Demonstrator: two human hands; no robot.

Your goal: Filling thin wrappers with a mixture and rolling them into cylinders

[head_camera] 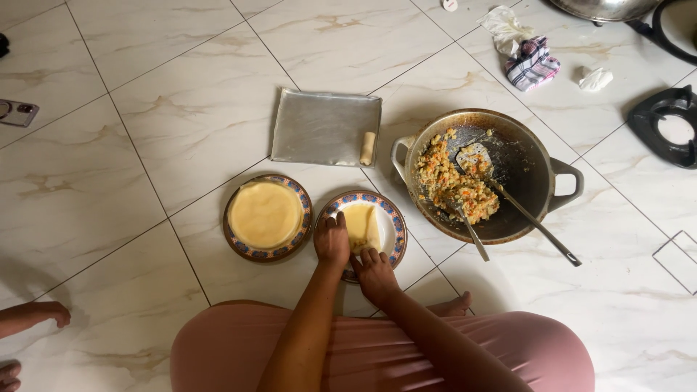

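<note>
Lap: pink cloth (377, 356), nearest, forearms crossing it.
Hands: left hand (332, 242) and right hand (375, 274), fingers curled, press the wrapper's near edge.
Wrapper: pale sheet (361, 226) on the patterned plate (393, 218), just beyond the fingertips.
Risk: uneven pressing could tear it and spill filling.
Beyond: wrapper stack (266, 214), wok (508, 174), tray (319, 127) holding one roll (368, 148).

Bright, even light; soft shadows; sharp focus throughout.
</note>
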